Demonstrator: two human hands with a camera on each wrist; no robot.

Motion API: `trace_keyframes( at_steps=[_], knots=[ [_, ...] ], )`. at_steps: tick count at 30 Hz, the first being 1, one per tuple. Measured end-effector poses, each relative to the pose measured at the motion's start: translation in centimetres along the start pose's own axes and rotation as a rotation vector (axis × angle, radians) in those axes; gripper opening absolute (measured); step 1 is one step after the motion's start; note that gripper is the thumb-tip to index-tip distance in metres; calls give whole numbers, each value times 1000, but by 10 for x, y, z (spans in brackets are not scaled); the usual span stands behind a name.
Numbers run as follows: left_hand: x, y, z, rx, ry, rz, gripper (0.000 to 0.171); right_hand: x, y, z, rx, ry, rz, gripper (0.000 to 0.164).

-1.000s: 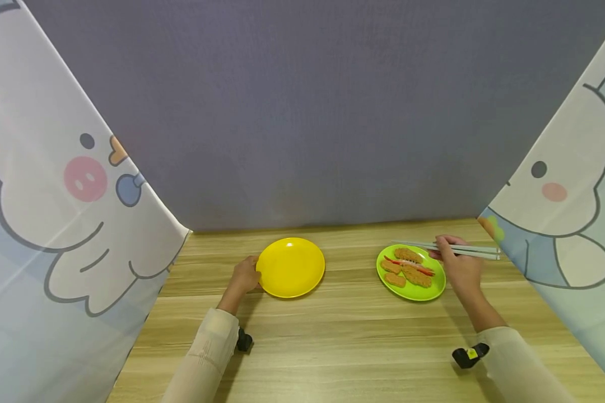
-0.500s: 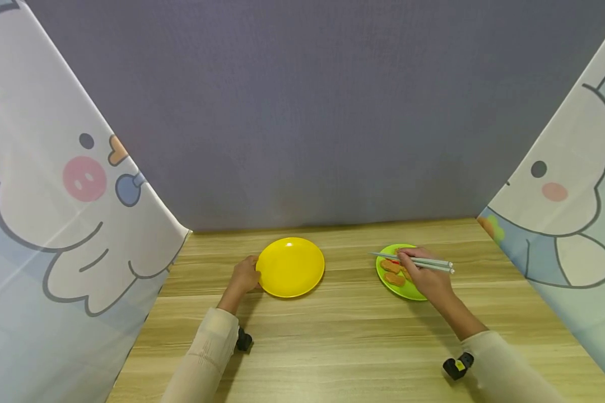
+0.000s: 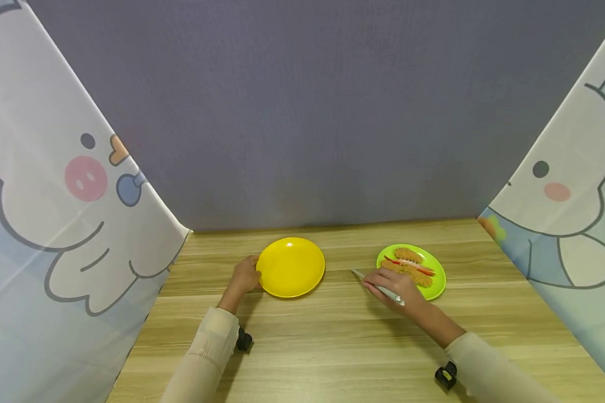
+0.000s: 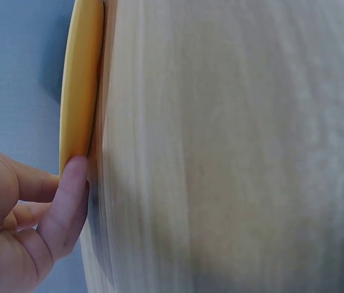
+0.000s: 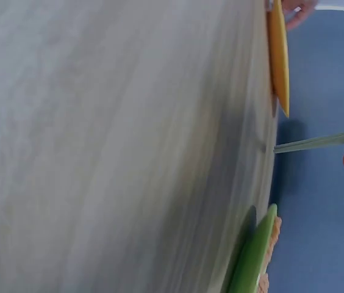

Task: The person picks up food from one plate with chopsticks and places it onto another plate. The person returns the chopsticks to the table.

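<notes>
My left hand (image 3: pixel 244 274) pinches the left rim of a round yellow plate (image 3: pixel 291 267); in the left wrist view the thumb and fingers meet at the edge of the plate (image 4: pixel 79 79). Pale grey-green chopsticks (image 3: pixel 393 295) are held in my right hand (image 3: pixel 397 285), which is between the two plates. Their tips point left towards the yellow plate, and the right wrist view shows the chopsticks (image 5: pixel 318 143) close together with nothing between the tips. Behind the right hand, a green plate (image 3: pixel 437 288) bears several breaded pieces (image 3: pixel 408 256) and red-and-white strips (image 3: pixel 426 271), partly hidden by the hand.
The plates stand on a wood-grain table (image 3: pixel 302 341). A grey fabric wall (image 3: pixel 302 112) rises along the far edge, with cartoon-printed panels (image 3: pixel 55 224) at both sides. Each wrist bears a small black camera (image 3: pixel 446 375).
The right hand has swept left and towards the near side with the chopsticks, from the right side of the green plate, across it, to its left. The left hand and yellow plate have stayed put.
</notes>
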State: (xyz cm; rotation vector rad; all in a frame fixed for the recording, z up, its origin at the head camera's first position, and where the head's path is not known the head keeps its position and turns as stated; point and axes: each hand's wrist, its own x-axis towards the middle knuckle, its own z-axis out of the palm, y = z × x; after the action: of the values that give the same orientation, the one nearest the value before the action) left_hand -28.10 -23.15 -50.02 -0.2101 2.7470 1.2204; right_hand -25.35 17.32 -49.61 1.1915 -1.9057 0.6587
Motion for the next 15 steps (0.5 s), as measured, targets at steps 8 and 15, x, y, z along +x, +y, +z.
trace_keyframes(
  at_steps=[8,15],
  knots=[
    [2,0,0,20,4,6,53,-6,-6,10,-95,-128,-111,30],
    [1,0,0,36,9,10,53,-10,-11,15,-108,-184,-196,32]
  ],
)
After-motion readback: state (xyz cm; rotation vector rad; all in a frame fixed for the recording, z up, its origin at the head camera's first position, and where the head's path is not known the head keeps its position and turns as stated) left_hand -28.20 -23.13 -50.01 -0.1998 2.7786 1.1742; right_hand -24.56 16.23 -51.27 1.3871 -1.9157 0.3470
